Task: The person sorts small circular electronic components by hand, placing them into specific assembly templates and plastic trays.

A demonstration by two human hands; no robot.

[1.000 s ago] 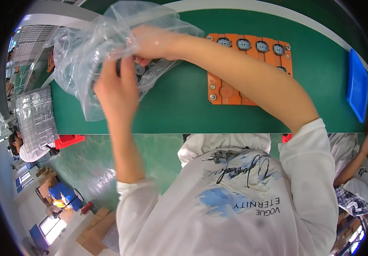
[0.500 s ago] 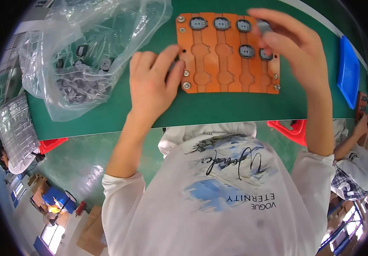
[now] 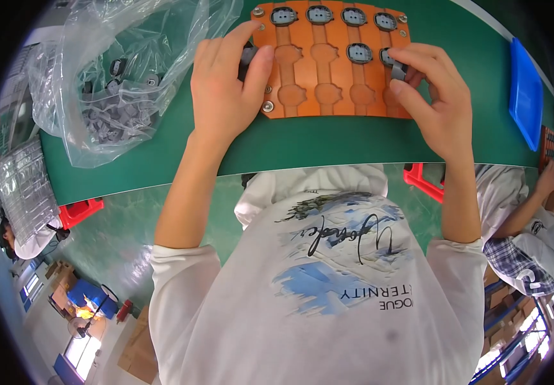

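Note:
An orange fixture plate [image 3: 306, 74] with rows of shaped recesses lies on the green table. Black-rimmed grey oval parts [image 3: 320, 15] sit in all the far-row recesses. In the second row are another such oval part [image 3: 359, 53] and one at the right, half covered by my right fingers. My right hand [image 3: 440, 96] pinches a small grey piece [image 3: 399, 70] over the plate's right edge. My left hand [image 3: 225, 86] lies at the plate's left edge, its thumb and forefinger around a dark grey piece [image 3: 247, 58], mostly hidden.
To the left, a clear plastic bag [image 3: 84, 144] holds many loose grey parts [image 3: 119, 115]. A blue tray [image 3: 525, 93] stands at the right. Beyond it, another person's hands [image 3: 549, 179] are at a similar orange plate [image 3: 548, 142]. Red stools [image 3: 81, 212] show below the table edge.
My right hand has come down from the plate's far right corner to the second row. The far right oval part, covered before, now shows. The whole view has shifted a little.

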